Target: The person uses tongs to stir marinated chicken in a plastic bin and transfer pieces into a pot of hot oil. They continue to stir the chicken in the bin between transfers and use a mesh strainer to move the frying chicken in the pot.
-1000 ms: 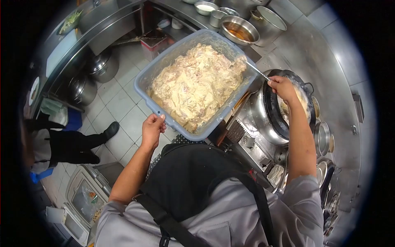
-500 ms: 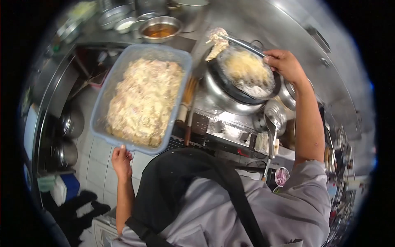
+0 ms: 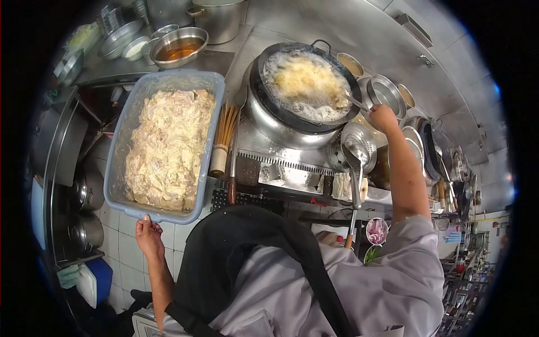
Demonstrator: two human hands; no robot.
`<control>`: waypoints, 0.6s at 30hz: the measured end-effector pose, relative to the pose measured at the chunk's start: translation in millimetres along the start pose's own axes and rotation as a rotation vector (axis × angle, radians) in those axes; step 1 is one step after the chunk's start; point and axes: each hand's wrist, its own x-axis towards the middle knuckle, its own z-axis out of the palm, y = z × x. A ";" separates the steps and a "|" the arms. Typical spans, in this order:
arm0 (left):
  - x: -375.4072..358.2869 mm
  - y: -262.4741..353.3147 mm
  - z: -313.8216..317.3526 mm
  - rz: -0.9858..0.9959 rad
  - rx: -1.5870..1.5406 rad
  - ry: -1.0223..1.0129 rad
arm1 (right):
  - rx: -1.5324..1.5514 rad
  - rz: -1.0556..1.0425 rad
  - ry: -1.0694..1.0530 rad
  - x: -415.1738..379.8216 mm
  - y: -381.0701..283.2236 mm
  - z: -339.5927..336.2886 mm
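My right hand is closed around metal tongs, whose tips reach the right side of the bubbling oil in a black wok. Pale golden pieces fry in the foam, their outlines blurred. To the left, a grey-blue plastic tub holds a heap of raw meat in pale yellow batter. My left hand pinches the tub's near rim between thumb and fingers.
Bamboo sticks tied into a brush stand between tub and stove. A bowl of amber liquid sits behind the tub. Right of the wok are a perforated strainer, a ladle, pans, and a bowl of sliced onion.
The tongs held a battered piece above the wok's far left rim; now they are at the oil's right side and that piece is no longer distinguishable. The whole view has shifted.
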 end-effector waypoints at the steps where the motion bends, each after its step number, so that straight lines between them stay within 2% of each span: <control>1: -0.8 1.3 0.9 -0.004 -0.001 0.003 | -0.048 0.005 -0.082 3.4 6.4 4.4; 5: -1.3 0.4 0.5 0.000 -0.001 0.007 | -0.240 0.013 -0.167 8.3 11.2 -18.3; 7: -2.3 0.2 1.3 0.002 -0.006 0.022 | -0.235 0.071 -0.092 7.0 8.8 -26.9; 11: -0.7 -2.2 -0.7 0.006 0.012 0.029 | -0.348 0.056 -0.121 27.3 15.6 -25.0; 15: 0.8 -2.7 -0.6 0.014 0.023 0.056 | -0.353 0.025 -0.065 23.9 0.9 -39.4; 17: 1.8 -4.2 -2.6 0.002 0.054 0.052 | -0.490 -0.018 -0.109 23.5 -8.2 -51.9; 18: 0.9 -5.0 0.5 0.007 0.064 0.070 | -0.498 -0.046 -0.067 26.1 -1.1 -53.1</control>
